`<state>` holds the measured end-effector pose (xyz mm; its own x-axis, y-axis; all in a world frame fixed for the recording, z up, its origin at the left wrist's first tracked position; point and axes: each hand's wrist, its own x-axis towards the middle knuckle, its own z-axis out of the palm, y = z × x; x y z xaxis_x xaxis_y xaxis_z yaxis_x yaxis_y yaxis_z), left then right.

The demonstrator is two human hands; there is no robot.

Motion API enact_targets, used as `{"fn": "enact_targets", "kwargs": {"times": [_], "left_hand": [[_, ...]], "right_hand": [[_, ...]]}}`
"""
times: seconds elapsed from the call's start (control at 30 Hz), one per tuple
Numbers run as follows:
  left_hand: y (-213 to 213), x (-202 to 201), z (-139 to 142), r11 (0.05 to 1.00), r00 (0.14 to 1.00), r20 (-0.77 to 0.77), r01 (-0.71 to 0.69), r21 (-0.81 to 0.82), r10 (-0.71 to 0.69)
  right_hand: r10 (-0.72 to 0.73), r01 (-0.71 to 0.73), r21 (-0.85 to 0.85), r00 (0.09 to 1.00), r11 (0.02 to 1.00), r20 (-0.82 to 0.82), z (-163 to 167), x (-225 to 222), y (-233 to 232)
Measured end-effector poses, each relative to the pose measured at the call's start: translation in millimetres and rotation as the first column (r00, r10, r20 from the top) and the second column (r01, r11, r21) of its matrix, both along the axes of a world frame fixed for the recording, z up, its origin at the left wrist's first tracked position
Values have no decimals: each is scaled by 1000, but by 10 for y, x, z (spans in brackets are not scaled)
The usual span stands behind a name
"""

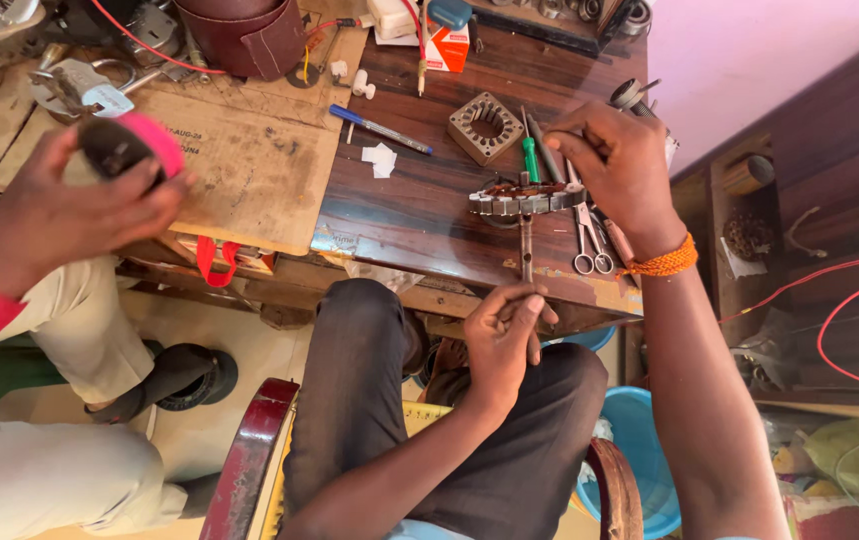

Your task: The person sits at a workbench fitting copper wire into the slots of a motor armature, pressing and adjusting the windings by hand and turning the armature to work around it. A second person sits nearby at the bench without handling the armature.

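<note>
My right hand (pixel 621 168) grips the right side of a round metal stator (pixel 521 203) with coppery windings, held on edge on the dark wooden bench (pixel 419 215). A thin metal rod tool (pixel 526 250) runs from the stator down to my left hand (pixel 509 338), which is closed around its lower end above my lap. An orange thread band sits on my right wrist. At the far left another person's hand (pixel 69 215) holds a round dark object with a pink rim (pixel 134 145).
Around the stator lie a green-handled screwdriver (pixel 530 157), scissors (pixel 589 245), a square metal lamination block (pixel 486 127) and a blue pen (pixel 379 128). A cardboard sheet (pixel 249 165) covers the bench's left. A blue bucket (pixel 639 440) stands below; red wires (pixel 829 320) hang at right.
</note>
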<state>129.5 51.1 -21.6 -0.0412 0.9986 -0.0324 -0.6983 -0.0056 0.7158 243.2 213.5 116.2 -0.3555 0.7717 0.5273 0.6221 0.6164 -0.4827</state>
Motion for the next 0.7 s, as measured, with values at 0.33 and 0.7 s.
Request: {"fn": "enact_targets", "kwargs": {"times": [0.33,0.7], "left_hand": [[108,60,-88,996,996,65,-59,-60,63],[208,120,-110,995,998,63,-21,-97,28]], "right_hand": [[13,-13,13,1000,1000,17,-79,-39,143],[32,-28,-76,998,997,50,-239,7,312]]}}
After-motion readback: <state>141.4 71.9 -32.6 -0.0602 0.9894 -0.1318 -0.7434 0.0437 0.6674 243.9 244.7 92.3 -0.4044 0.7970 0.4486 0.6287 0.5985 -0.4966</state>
